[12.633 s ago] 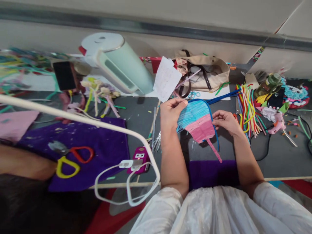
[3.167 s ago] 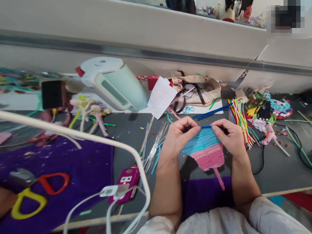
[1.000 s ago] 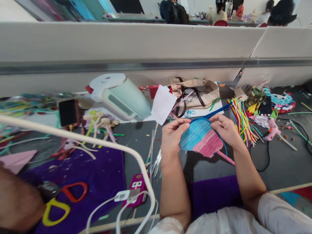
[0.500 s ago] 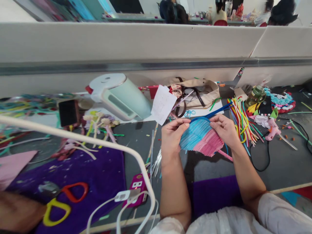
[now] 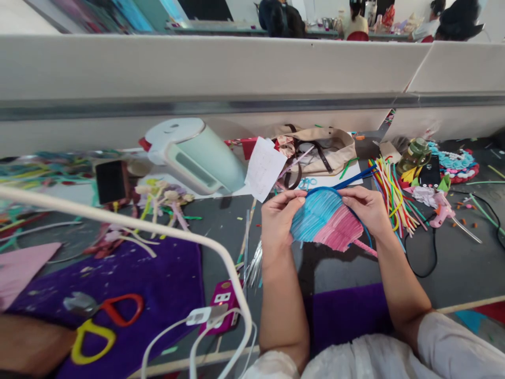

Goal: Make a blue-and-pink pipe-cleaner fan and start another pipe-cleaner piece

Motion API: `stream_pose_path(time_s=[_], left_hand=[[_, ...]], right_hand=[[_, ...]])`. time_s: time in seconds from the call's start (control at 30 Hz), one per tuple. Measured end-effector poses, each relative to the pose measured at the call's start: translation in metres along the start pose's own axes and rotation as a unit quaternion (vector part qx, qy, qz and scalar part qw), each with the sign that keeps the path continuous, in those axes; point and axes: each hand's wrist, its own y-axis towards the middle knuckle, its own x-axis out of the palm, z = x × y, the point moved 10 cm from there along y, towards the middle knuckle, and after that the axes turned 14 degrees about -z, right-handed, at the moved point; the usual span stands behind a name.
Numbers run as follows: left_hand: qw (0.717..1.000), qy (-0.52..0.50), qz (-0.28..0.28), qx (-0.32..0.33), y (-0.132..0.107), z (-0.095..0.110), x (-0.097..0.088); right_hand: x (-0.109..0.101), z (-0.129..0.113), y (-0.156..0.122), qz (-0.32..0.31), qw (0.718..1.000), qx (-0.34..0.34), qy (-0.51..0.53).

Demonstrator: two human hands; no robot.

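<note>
Between my hands is a striped blue-and-pink piece (image 5: 335, 223) that looks made of pipe cleaners laid side by side. A dark blue pipe cleaner (image 5: 325, 189) arches along its top edge. My left hand (image 5: 281, 218) pinches the piece and the blue strand at the upper left corner. My right hand (image 5: 366, 209) is closed on the blue strand at the upper right, with its tail curving down beside the piece. A pink end (image 5: 366, 248) sticks out at the lower right. Other dark blue pipe cleaners (image 5: 355, 178) lie just behind my right hand.
Right of me lie colourful pipe cleaners (image 5: 394, 197), a pink glue gun (image 5: 442, 209) and a glass jar (image 5: 414, 155). Behind are a beige bag (image 5: 343, 147) and pale green machine (image 5: 216, 155). A white bar (image 5: 158, 227) crosses on the left, near scissors (image 5: 92, 342) and another person's arm (image 5: 35, 342).
My right hand has shifted slightly right, and the blue strand's tail now shows along the piece's right side. My left hand has barely moved.
</note>
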Motion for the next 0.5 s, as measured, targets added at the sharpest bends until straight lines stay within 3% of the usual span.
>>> stream_pose_path(time_s=[0.2, 0.5], left_hand=[[0.999, -0.030, 0.015, -0.012, 0.002, -0.008, -0.002], [0.998, -0.028, 0.051, 0.006, 0.003, -0.006, -0.014]], right_hand=[[-0.005, 0.019, 0.001, 0.015, 0.996, 0.049, 0.071], [-0.003, 0.021, 0.000, -0.011, 0.994, 0.055, 0.097]])
